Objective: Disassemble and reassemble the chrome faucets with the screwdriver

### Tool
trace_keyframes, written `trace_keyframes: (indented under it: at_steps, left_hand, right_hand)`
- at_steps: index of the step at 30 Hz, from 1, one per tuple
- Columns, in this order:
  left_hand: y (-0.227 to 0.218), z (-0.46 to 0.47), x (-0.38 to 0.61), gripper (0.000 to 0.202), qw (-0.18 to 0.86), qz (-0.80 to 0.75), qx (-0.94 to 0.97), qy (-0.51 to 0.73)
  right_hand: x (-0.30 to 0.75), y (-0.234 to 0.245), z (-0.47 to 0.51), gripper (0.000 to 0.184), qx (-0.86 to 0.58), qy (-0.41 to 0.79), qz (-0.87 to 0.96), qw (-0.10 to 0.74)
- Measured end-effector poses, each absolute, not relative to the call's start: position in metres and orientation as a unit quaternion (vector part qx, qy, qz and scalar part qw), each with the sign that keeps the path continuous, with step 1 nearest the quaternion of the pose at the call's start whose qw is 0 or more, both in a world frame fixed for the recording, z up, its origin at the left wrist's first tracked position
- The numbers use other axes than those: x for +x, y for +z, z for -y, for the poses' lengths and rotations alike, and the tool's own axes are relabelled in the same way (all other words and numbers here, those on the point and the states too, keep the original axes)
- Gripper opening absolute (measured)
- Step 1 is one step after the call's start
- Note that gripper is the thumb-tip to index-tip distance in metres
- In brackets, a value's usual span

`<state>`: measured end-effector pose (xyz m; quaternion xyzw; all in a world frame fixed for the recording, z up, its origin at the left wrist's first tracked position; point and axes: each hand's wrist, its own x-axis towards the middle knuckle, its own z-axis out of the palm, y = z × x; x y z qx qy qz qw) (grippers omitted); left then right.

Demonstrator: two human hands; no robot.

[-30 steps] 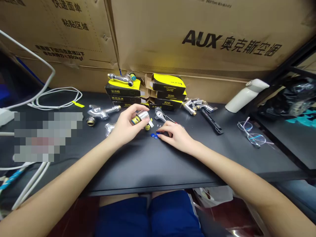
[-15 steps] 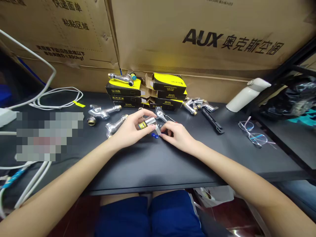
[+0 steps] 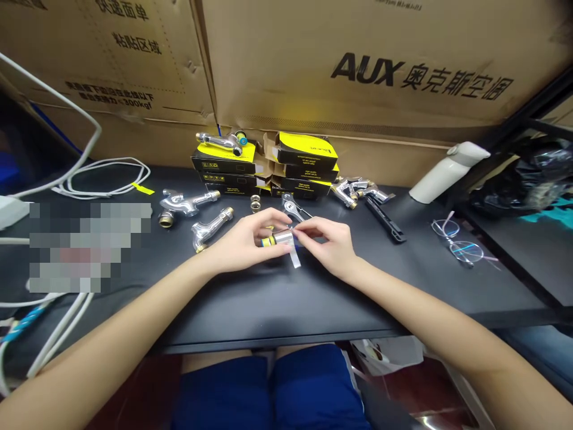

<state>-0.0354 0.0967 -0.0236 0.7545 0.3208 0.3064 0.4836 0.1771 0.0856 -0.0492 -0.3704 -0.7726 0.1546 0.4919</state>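
Note:
My left hand (image 3: 244,242) grips a small chrome and brass faucet valve part (image 3: 282,240) with a blue and yellow end, held just above the black table (image 3: 277,298). My right hand (image 3: 331,242) meets it from the right, fingers pinched at the part's chrome end, where a flat chrome lever sticks down. Whatever small piece the right fingers pinch is hidden. A chrome faucet spout (image 3: 210,228) lies just left of my left hand, and a brass ring (image 3: 255,203) sits behind it.
Yellow and black boxes (image 3: 286,170) are stacked at the back, one with a chrome faucet (image 3: 221,141) on top. More faucet bodies (image 3: 181,204) (image 3: 358,191), a black tool (image 3: 385,220), glasses (image 3: 459,242), a white bottle (image 3: 447,170) and white cables (image 3: 105,179) lie around. Cardboard cartons stand behind.
Both hands drew closer to me and together. My right hand left the blue pieces on the table and came up to the valve part in my left hand.

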Motion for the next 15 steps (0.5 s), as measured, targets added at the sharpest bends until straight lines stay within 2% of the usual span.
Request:
trace_keyframes:
  at_steps: [6,11,15]
  left_hand:
    - [-0.0249,-0.0981,-0.0341,0.043,0.508,-0.333,0.738,0.294]
    - [-0.0302,-0.0993,-0.0304,0.043,0.589,-0.324,0.697,0.249]
    - [-0.0313,-0.0981,-0.0288,0.043,0.612,-0.329,0.676,0.245]
  right_hand:
    - [0.1750,-0.0484,-0.0821,0.007,-0.371,0.152,0.762,0.508]
    - [0.1746,-0.0506,-0.0835,0.007,-0.335,0.121,0.784,0.508]
    - [0.1742,-0.0490,-0.0819,0.007,-0.336,0.134,0.782,0.507]
